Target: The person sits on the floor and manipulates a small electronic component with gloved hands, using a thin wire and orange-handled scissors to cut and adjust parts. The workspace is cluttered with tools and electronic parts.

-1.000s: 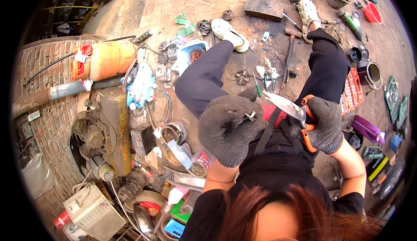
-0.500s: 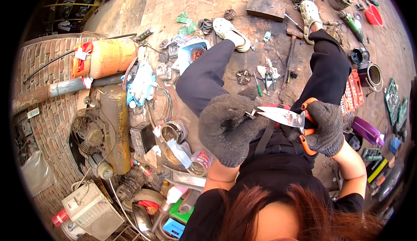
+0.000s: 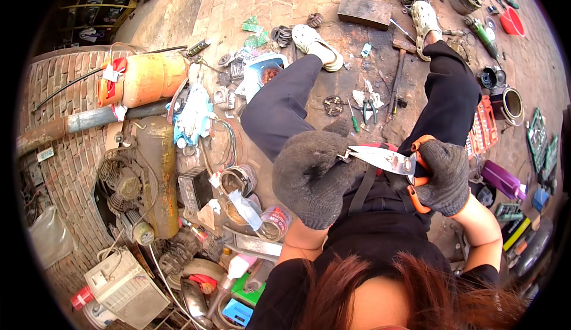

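My right hand (image 3: 447, 176), in a dark grey knit glove, is closed round the orange handles of a pair of scissors (image 3: 383, 158). The steel blades point left, slightly parted, and their tips reach the fingers of my left hand (image 3: 315, 178). That hand, gloved alike, is closed in a pinch over my lap. A small shiny metal piece (image 3: 343, 156) sticks out between its fingertips, touching or nearly touching the blade tips. The rest of this piece is hidden by the glove.
Between my feet lie a hammer (image 3: 399, 71), pliers (image 3: 370, 104), a green screwdriver (image 3: 354, 119) and a metal block (image 3: 364, 11). To my left are an orange gas cylinder (image 3: 151, 80), a compressor (image 3: 151, 175) and open cans (image 3: 238, 180). A red socket tray (image 3: 483, 126) lies right.
The scissors have shifted slightly left, bringing their tips closer to the small metal piece. My left hand has hardly moved.
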Action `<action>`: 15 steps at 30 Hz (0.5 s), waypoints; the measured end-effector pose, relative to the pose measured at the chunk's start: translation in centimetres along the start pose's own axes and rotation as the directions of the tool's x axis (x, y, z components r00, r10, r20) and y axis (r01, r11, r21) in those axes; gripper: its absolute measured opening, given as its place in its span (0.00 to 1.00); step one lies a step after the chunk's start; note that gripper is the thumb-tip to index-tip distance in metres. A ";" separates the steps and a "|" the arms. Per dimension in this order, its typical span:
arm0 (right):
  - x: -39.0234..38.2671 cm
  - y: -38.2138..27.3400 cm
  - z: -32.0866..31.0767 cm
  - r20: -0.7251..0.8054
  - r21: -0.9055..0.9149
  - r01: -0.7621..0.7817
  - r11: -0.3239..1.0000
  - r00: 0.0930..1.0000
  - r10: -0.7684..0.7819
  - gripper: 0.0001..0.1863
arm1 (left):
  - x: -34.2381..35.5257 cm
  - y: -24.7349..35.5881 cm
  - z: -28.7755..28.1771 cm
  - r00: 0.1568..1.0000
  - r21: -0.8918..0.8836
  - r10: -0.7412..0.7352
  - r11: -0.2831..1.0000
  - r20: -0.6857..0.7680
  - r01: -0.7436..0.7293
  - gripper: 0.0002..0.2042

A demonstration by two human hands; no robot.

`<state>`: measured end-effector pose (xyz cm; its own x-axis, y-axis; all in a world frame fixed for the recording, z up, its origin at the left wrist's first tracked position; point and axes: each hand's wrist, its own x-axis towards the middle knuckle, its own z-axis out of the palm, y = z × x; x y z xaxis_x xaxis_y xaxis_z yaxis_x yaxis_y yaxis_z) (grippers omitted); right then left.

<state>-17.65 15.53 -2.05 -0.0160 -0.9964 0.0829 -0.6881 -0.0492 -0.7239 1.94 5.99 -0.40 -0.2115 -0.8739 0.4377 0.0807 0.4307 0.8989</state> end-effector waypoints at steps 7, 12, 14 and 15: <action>0.2 -0.5 0.0 -0.040 -0.125 0.016 0.992 0.999 -0.021 0.23 | -0.4 0.2 0.3 0.996 -0.041 -0.082 0.996 -0.045 0.080 0.21; -0.1 -0.3 0.2 -0.009 -0.151 0.008 0.989 1.000 -0.009 0.25 | -0.6 0.2 0.2 0.997 -0.017 -0.069 0.997 -0.021 0.069 0.21; 0.2 -0.1 -0.1 0.012 -0.134 0.050 0.990 0.999 -0.049 0.23 | -0.8 0.1 0.0 0.999 0.006 -0.053 0.999 -0.009 0.053 0.21; 0.2 -0.2 -0.1 0.019 -0.121 0.050 0.991 0.999 -0.048 0.23 | -1.0 0.0 -0.2 0.999 0.028 -0.042 0.999 -0.004 0.043 0.21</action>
<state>-17.61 15.38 -1.86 0.0308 -0.9941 0.1044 -0.7710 -0.0901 -0.6305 2.30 6.78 -0.84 -0.2109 -0.8923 0.3992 0.0439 0.3994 0.9157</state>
